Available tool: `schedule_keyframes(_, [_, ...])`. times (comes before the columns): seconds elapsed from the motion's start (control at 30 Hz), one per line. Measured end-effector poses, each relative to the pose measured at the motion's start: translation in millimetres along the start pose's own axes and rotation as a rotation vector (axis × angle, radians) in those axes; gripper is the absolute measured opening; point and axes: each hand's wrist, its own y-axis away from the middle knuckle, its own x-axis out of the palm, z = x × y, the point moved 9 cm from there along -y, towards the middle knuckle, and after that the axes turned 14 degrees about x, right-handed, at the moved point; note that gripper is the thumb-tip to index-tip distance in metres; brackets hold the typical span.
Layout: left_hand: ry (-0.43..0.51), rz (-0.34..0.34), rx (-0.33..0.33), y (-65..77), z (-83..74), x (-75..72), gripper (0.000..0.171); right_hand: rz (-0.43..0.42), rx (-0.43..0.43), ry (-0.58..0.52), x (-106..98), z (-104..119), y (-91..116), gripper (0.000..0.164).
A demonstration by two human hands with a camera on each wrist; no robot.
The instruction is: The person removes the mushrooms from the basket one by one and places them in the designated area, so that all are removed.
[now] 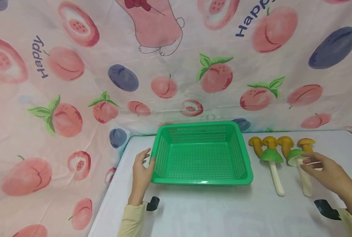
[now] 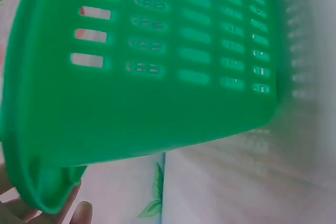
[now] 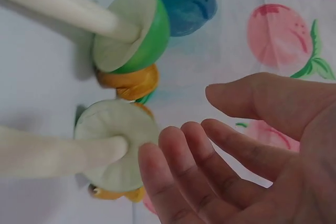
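My left hand [image 1: 141, 169] is at the left rim of a green plastic basket [image 1: 202, 182], its fingers loosely spread. In the left wrist view, its fingertips [image 2: 81, 213] show beside the rim's corner. Nothing lies in the basket. Over at the right, my right hand [image 1: 325, 169] hovers beside a toy mushroom [image 1: 305, 181] with a green cap and long white stem, thumb and fingers apart. The right wrist view shows the palm holding nothing, fingertips close to the pale underside of that mushroom's cap [image 3: 105, 121]. A second green-capped mushroom [image 1: 272, 156] lies to its left.
Several yellow-brown mushrooms [image 1: 286, 142] lie in a row behind the green-capped ones, right of the basket. The white table [image 1: 211, 210] meets a fruit-print cloth [image 1: 176, 69] along its back and left edges. Black straps [image 1: 153, 203] sit at both wrists.
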Motion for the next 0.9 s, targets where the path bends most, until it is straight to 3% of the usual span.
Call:
schedule_keyframes(0.43, [-0.005,0.047,0.062,1.6,-23.8,-2.8,0.041,0.021,-0.088,-0.069,8,41,19,0.06])
schedule_keyframes(0.7, [-0.017,0.071,0.076,1.9,-41.6,-3.6,0.039,-0.073,-0.251,-0.106,5,73,32,0.048])
schedule_keyframes(0.9, [-0.028,0.113,0.106,-0.5,-57.3,0.3,0.041,-0.136,-0.291,-0.12,3,92,42,0.047])
